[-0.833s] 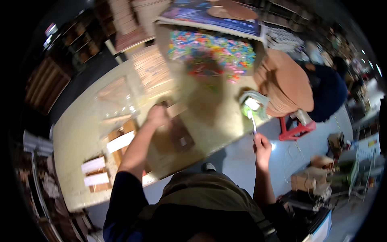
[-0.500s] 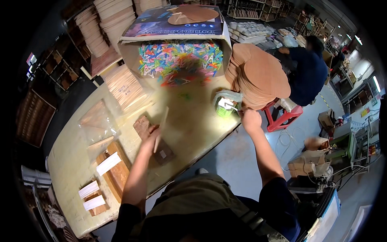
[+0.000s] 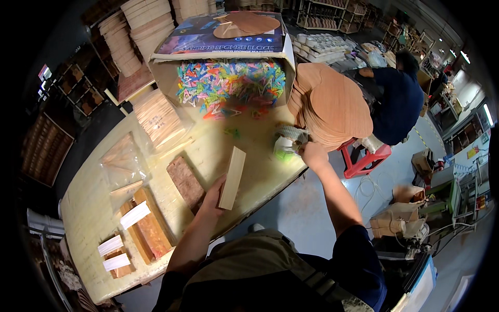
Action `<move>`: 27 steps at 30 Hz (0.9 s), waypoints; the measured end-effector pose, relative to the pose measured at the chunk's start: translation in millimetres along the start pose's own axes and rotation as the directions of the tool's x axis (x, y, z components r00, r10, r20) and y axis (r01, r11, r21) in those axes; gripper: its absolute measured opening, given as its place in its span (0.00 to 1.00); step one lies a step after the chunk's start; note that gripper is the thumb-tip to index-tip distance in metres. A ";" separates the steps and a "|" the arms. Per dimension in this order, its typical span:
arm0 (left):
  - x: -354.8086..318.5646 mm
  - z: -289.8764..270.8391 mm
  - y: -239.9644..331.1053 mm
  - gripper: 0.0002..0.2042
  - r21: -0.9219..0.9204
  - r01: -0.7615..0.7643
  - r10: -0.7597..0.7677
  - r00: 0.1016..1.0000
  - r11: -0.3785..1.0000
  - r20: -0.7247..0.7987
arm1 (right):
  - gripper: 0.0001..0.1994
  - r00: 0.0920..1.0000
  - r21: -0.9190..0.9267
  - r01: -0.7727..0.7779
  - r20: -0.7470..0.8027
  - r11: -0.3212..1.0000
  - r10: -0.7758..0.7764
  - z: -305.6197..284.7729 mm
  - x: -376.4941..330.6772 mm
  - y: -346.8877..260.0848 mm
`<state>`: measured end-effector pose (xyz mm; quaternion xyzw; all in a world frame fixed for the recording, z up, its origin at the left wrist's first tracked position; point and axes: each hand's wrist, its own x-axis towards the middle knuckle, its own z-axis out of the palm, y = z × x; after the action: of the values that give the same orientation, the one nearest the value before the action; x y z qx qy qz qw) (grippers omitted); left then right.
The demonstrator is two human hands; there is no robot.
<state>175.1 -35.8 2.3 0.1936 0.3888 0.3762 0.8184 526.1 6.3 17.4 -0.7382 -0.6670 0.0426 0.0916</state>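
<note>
My left hand (image 3: 212,196) grips a pale flat wooden strip (image 3: 233,178), tilted upright with its broad face showing, over the front of the table. Just left of that hand lies a reddish-brown block (image 3: 185,182). At the table's right edge, my right hand (image 3: 315,155) is closed beside a green tub (image 3: 285,149) with white inside and a greyish cloth-like rim. The fingers seem to pinch a thin stick-like tool reaching toward the tub; its far end is hard to make out.
An open carton (image 3: 223,44) full of colourful clips stands at the back. Right of it are stacked brown thin wooden sheets (image 3: 338,106) over a red stool (image 3: 364,157). Bagged wooden strips (image 3: 158,119) and wooden blocks with white strips (image 3: 148,226) lie left. A co-worker (image 3: 395,99) is beyond.
My left hand has moved right and nearer, turning the wooden strip so its broad face shows, away from the reddish-brown block. My right hand has shifted slightly left, still by the tub.
</note>
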 end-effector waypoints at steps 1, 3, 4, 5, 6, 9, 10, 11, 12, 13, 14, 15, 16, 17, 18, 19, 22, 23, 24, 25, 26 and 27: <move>5.1 4.1 -1.7 0.19 -0.060 0.017 -0.013 0.998 0.998 0.068 | 0.10 0.998 -0.009 0.052 -0.020 0.999 -0.052 -1.5 -0.1 -1.1; 12.4 11.8 -5.2 0.21 -0.113 0.047 -0.032 0.991 0.992 0.131 | 0.10 0.960 0.341 -0.199 0.258 0.919 0.113 -20.4 0.6 -1.9; 16.1 16.2 -7.7 0.22 -0.113 0.056 -0.042 0.991 0.992 0.129 | 0.09 0.901 0.468 -0.344 0.407 0.814 0.147 -26.0 1.8 -0.4; 19.9 21.6 -9.8 0.24 -0.113 0.066 -0.051 0.990 0.991 0.130 | 0.09 0.882 0.593 -0.417 0.447 0.689 0.150 -25.1 0.2 4.1; 23.8 26.9 -10.5 0.24 -0.140 0.094 -0.066 0.979 0.986 0.193 | 0.08 0.862 0.692 -0.480 0.486 0.539 0.144 -22.1 -5.3 9.1; 34.4 49.2 -12.1 0.27 -0.195 0.153 -0.085 0.944 0.969 0.319 | 0.09 0.882 0.817 -0.467 0.460 0.339 0.106 -17.2 -22.4 9.2; 40.9 54.4 -14.1 0.27 -0.247 0.201 -0.106 0.930 0.948 0.353 | 0.09 0.900 0.842 -0.433 0.426 0.323 0.094 -17.3 -28.7 6.0; 47.0 56.7 -17.9 0.27 -0.298 0.251 -0.125 0.915 0.921 0.383 | 0.09 0.920 0.850 -0.376 0.391 0.367 0.037 -18.7 -37.1 0.8; 50.6 60.8 -19.7 0.27 -0.344 0.300 -0.144 0.900 0.890 0.412 | 0.08 0.986 0.847 -0.159 0.165 0.508 0.034 -16.2 -46.6 -8.4; 52.6 65.8 -21.1 0.27 -0.377 0.343 -0.162 0.885 0.860 0.436 | 0.07 0.998 0.774 0.056 -0.067 0.631 -0.006 -12.9 -56.6 -20.4; 52.6 71.3 -22.0 0.27 -0.400 0.349 -0.150 0.880 0.847 0.450 | 0.07 0.954 0.635 0.252 -0.288 0.731 -0.078 -12.3 -66.7 -30.3; 52.9 76.9 -22.5 0.27 -0.421 0.357 -0.139 0.874 0.834 0.466 | 0.07 0.927 0.516 0.309 -0.352 0.799 -0.131 -20.0 -78.4 -39.1; 49.0 79.6 -21.3 0.27 -0.444 0.357 -0.122 0.872 0.822 0.474 | 0.07 0.893 0.392 0.363 -0.405 0.845 -0.195 -33.1 -90.6 -50.0; 46.2 83.1 -19.4 0.27 -0.445 0.337 -0.124 0.888 0.829 0.442 | 0.07 0.852 0.254 0.404 -0.454 0.879 -0.260 -42.9 -98.8 -54.7; 43.9 88.0 -17.5 0.27 -0.445 0.318 -0.124 0.902 0.837 0.413 | 0.07 0.848 0.276 0.436 -0.445 0.857 -0.288 -47.8 -103.0 -54.0; 42.5 91.7 -16.5 0.27 -0.444 0.299 -0.124 0.916 0.845 0.382 | 0.07 0.843 0.299 0.467 -0.436 0.832 -0.316 -51.4 -106.1 -52.8; 41.3 96.8 -20.5 0.26 -0.344 0.346 -0.158 0.867 0.873 0.473 | 0.06 0.909 0.498 0.342 -0.389 0.797 -0.148 -42.8 -89.4 -28.7; 38.4 99.6 -21.2 0.25 -0.326 0.329 -0.163 0.880 0.886 0.447 | 0.06 0.911 0.534 0.275 -0.411 0.799 -0.039 -34.1 -75.2 -16.8; 33.4 102.6 -21.5 0.25 -0.310 0.310 -0.163 0.893 0.899 0.420 | 0.06 0.901 0.570 0.211 -0.428 0.794 0.067 -29.7 -65.0 -8.2; 30.0 103.6 -22.9 0.24 -0.295 0.292 -0.163 0.905 0.910 0.393 | 0.07 0.911 0.599 0.145 -0.391 0.788 0.129 -27.2 -60.6 -1.8; 29.2 100.1 -24.4 0.24 -0.302 0.262 -0.145 0.922 0.916 0.359 | 0.08 0.928 0.543 0.107 -0.356 0.833 0.113 -25.9 -58.6 0.5; 29.9 94.6 -27.0 0.23 -0.310 0.232 -0.127 0.938 0.922 0.324 | 0.09 0.943 0.483 0.071 -0.319 0.873 0.099 -24.8 -57.2 2.1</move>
<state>274.0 -32.5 30.1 0.0656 0.2059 0.3272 0.9199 526.6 -52.5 37.9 -0.6924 -0.6038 0.0845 0.3858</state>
